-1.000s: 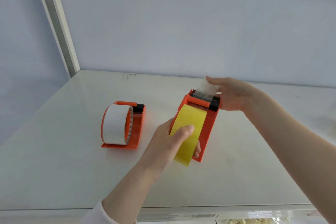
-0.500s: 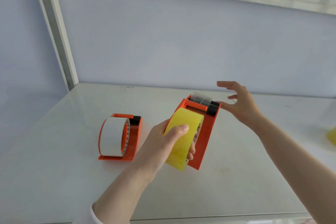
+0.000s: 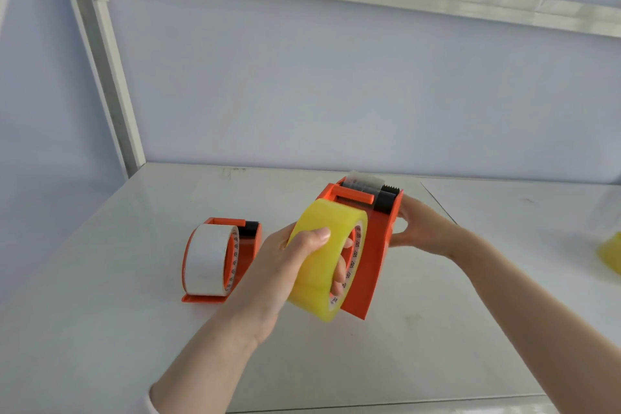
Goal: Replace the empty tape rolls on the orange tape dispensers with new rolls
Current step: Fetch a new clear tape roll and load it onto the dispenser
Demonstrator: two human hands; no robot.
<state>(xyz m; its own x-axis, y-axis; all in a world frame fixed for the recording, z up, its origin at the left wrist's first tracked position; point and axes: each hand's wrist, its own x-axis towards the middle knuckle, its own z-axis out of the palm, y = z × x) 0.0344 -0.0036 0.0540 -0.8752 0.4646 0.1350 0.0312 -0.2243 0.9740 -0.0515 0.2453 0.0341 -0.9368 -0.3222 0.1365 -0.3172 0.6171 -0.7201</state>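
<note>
An orange tape dispenser (image 3: 369,262) stands tilted at the middle of the white table, its black roller and toothed blade at the top with a clear strip of tape over them. A yellow tape roll (image 3: 322,245) sits on its left side. My left hand (image 3: 285,265) grips that roll, thumb on the rim and fingers through the core. My right hand (image 3: 420,228) holds the dispenser's right wall near the top. A second orange dispenser (image 3: 248,245) stands to the left on the table, loaded with a white tape roll (image 3: 206,255).
The white table (image 3: 437,346) meets a pale wall at the back, and a white frame post (image 3: 111,84) rises at the back left. Part of another yellow roll (image 3: 611,257) shows at the right edge. The table's front edge runs along the bottom.
My right hand let go of the tape end at the blade, opened, then came back to grip the dispenser's right side. The dispenser and yellow roll stayed in my left hand.
</note>
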